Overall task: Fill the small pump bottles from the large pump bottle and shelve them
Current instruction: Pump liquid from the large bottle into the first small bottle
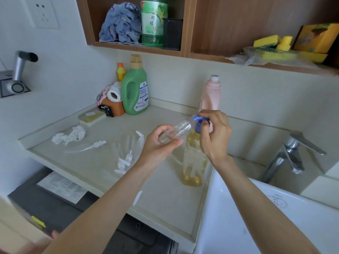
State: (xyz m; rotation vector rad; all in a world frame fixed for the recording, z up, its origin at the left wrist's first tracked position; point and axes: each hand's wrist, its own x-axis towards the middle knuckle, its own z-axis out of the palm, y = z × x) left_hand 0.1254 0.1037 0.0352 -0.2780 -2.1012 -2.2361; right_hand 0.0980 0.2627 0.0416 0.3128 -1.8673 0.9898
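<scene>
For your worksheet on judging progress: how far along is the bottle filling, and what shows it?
Early on. Done: nothing visibly filled or shelved. In hand: the left hand holds a clear small bottle, tilted, its mouth at the blue pump of the large bottle, where the right hand rests. Left: more small bottles and loose pump tops lie on the counter, unshelved.

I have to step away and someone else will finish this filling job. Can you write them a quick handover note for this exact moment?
Left hand holds an empty small clear bottle tilted, its mouth at the spout of the blue pump.
Right hand rests on that pump, atop the large bottle of yellow liquid, standing on the counter near the sink.
More empty small bottles and loose white pump tops lie left of it.
Done: no filled bottle visible.
Left: fill each, fit pumps, shelve them.
</scene>
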